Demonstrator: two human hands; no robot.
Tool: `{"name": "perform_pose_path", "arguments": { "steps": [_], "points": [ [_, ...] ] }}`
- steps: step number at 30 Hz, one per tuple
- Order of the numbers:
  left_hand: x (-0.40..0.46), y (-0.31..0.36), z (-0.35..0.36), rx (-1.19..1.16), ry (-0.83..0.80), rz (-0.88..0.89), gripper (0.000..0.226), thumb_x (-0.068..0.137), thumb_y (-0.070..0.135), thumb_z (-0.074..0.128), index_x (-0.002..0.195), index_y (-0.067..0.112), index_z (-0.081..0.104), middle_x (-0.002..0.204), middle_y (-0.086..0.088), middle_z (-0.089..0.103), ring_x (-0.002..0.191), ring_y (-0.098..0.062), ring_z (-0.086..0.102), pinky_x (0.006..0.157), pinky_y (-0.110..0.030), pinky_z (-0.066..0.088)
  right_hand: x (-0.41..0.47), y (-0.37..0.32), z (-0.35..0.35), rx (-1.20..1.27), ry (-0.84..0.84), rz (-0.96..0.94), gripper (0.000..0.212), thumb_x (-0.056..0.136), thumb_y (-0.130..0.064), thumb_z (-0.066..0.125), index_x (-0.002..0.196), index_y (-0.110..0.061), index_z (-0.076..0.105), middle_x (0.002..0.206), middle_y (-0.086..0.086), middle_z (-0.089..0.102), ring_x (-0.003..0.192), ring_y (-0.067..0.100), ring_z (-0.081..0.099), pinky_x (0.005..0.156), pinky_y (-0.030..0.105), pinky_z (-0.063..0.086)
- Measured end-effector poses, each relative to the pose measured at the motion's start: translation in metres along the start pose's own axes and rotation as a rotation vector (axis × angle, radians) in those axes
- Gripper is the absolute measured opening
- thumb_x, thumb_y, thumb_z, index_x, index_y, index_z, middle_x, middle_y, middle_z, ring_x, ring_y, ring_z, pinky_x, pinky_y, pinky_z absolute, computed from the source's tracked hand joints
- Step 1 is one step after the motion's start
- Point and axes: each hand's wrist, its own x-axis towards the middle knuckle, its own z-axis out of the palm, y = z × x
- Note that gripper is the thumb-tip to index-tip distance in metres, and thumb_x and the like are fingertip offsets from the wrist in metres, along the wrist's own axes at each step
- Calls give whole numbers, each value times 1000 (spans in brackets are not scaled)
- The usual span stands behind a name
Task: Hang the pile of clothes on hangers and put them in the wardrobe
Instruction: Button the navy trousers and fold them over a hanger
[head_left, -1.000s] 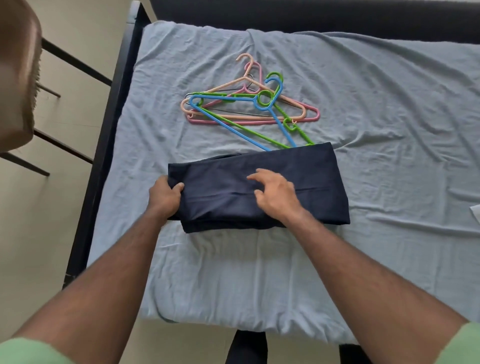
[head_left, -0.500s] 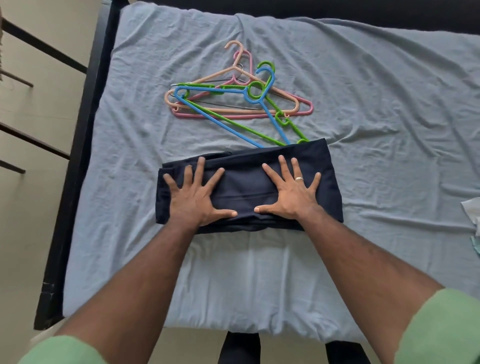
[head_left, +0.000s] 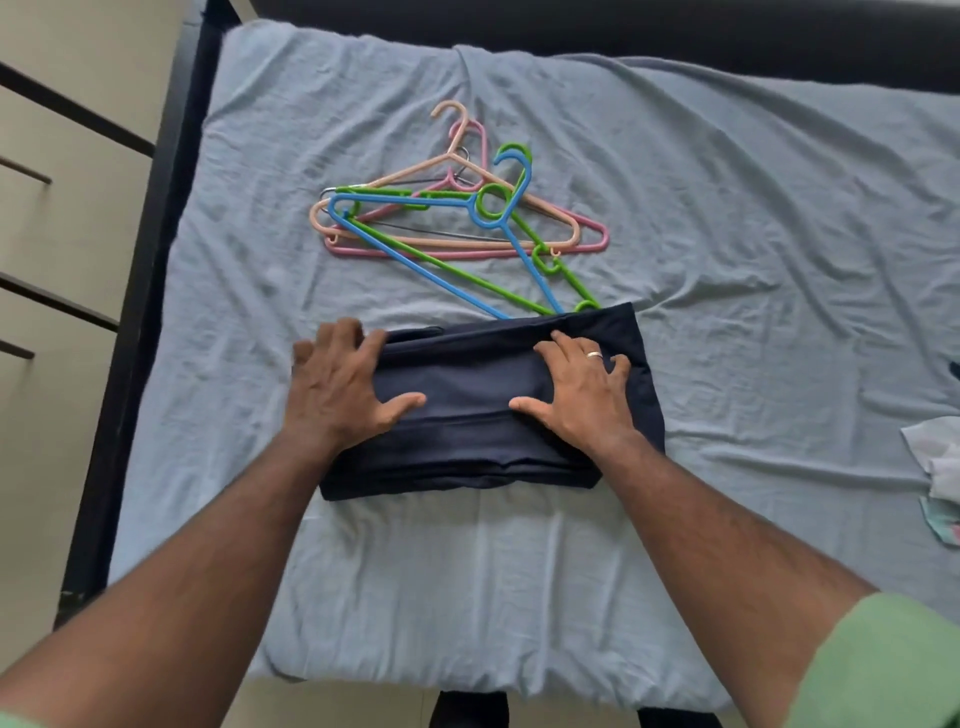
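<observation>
A folded pile of navy blue clothes (head_left: 470, 395) lies in the middle of the bed. My left hand (head_left: 340, 387) rests on its left end, fingers spread and reaching past the far left corner. My right hand (head_left: 579, 397), with a ring on one finger, lies flat on the right part, fingertips near the far edge. Behind the pile lies a heap of plastic hangers: a blue hanger (head_left: 415, 205), a green hanger (head_left: 556, 265), a beige hanger (head_left: 452, 156) and a pink hanger (head_left: 597, 236). The pile's far edge covers the lower ends of the blue and green ones.
The bed has a wrinkled light blue sheet (head_left: 753, 234) and a dark frame (head_left: 150, 249) along its left side. Pale cloth (head_left: 935, 467) sits at the right edge. Beige drawer fronts (head_left: 57, 218) stand to the left.
Both hands slid outward and toward the far edge of the pile; the left hand now reaches its far left corner. The view shifted slightly.
</observation>
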Motion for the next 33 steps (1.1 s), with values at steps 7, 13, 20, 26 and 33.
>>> {"name": "perform_pose_path", "arguments": {
  "steps": [7,13,20,26,33],
  "points": [
    [62,41,-19,-207,-26,-28,64,83,68,62,124,19,54,115,-4,58,111,-26,54,94,-47,41,57,-7,-33,44,174,-6,34,98,-45,57,124,-22,58,125,2,57,119,27,51,96,52,35],
    [78,44,-18,-316,-132,-69,47,91,57,61,122,22,53,119,0,61,112,-23,56,95,-47,42,102,-1,-62,148,152,78,17,102,-23,50,108,-19,65,110,8,67,106,33,60,87,44,37],
    [98,49,-24,-463,-185,-140,38,94,49,62,121,23,54,109,3,60,98,-18,56,92,-43,45,152,-7,-79,214,200,128,28,97,-8,51,119,-18,64,122,9,63,116,32,57,96,45,40],
    [125,52,-23,-506,-174,-175,33,96,47,60,119,23,54,100,7,56,94,-16,54,90,-42,47,198,1,-85,212,90,249,44,96,-4,45,136,-19,51,137,10,55,129,31,49,104,48,36],
    [138,61,-11,-545,-197,-187,25,99,43,57,114,24,56,95,6,62,91,-20,59,90,-45,52,218,5,-86,298,-6,256,20,98,-21,56,112,-30,66,117,4,65,115,29,56,99,48,32]
  ]
}}
